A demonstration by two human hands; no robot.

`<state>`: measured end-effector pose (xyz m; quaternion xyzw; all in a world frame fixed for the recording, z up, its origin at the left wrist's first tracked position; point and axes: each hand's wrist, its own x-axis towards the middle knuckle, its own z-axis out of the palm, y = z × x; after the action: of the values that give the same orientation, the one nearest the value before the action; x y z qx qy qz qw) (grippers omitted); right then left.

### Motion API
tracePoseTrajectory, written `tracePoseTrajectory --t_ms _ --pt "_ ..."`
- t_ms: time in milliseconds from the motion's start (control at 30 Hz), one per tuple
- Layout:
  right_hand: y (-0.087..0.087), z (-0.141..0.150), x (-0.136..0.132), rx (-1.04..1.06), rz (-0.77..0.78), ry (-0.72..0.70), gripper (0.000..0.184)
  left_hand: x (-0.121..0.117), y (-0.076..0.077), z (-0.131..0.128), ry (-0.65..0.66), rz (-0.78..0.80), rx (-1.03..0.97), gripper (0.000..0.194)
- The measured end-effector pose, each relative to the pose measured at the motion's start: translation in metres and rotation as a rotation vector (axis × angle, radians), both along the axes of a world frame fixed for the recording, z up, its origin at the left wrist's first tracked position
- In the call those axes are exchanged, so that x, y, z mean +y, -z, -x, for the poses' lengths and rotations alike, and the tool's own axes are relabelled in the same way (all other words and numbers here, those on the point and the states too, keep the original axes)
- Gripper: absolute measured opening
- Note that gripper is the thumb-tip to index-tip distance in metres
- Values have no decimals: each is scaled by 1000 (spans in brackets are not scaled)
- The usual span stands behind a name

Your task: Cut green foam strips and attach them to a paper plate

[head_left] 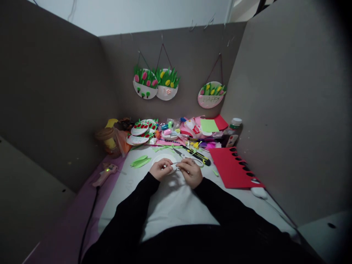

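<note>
My left hand (161, 169) and my right hand (190, 172) meet over the white-covered table, fingertips pinched close together. Between them shows a small white piece (174, 168), too small and dim to name; both hands seem to grip it. Just behind my left hand lies a white paper plate (156, 158), partly hidden by the fingers. Scissors (180, 153) with white handles rest behind my right hand. A black and yellow utility knife (202, 157) lies beyond them. Left of my hands is a small pile of green paper leaves (140, 161).
A glue gun (106, 174) with a lit light lies at left, its cord running forward. Red card (231, 170) with cut-out circles is at right, near a white mouse-like object (259, 193). Decorated plates (138, 139) and craft packets (170, 134) crowd the back; a bottle (233, 132) stands there.
</note>
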<state>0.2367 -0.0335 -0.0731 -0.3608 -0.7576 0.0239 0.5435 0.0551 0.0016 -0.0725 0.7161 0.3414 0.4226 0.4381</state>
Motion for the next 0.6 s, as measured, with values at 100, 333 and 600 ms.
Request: tracePoseTrajectory --t_ms 100,333,600 --pt "0 2 0 14 10 4 16 1 2 1 -197 -66 -2 25" --pt "7 13 1 123 106 95 2 -12 -6 -13 -240 -151 36 18" --pt "6 13 -1 33 75 -49 16 -17 -3 -21 -221 -52 -23 22"
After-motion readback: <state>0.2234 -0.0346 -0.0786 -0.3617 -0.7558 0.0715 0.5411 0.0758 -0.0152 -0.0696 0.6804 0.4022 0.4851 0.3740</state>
